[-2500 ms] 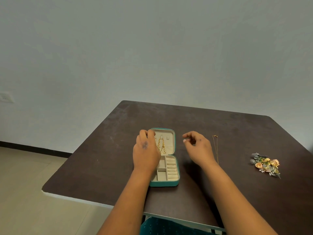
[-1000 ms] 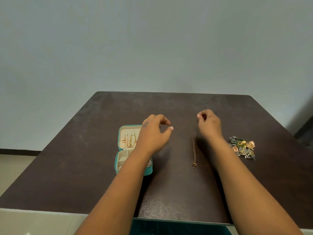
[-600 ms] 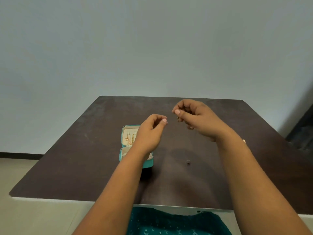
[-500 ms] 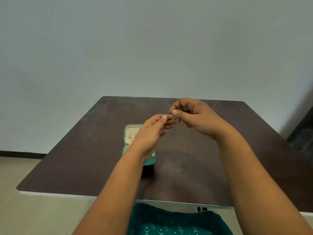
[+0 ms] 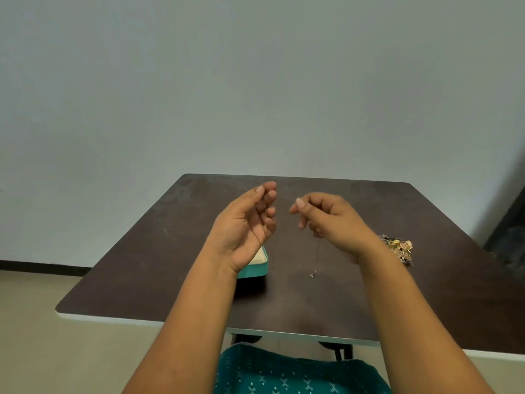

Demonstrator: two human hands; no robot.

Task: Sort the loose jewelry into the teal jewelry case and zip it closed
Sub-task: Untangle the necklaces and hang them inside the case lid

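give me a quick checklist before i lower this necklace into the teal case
1. Chain held at both ends: ok. The left hand pinches one end and the right hand the other of the necklace.
2. Pendant hangs free: ok, it dangles above the table.
3. Chain free of knots: cannot tell, too thin to see.
4. Teal case open: cannot tell, the left wrist hides most of it.
5. Free slot in the case: cannot tell, hidden.
6. Other loose jewelry out of the way: ok, it lies off to the right.
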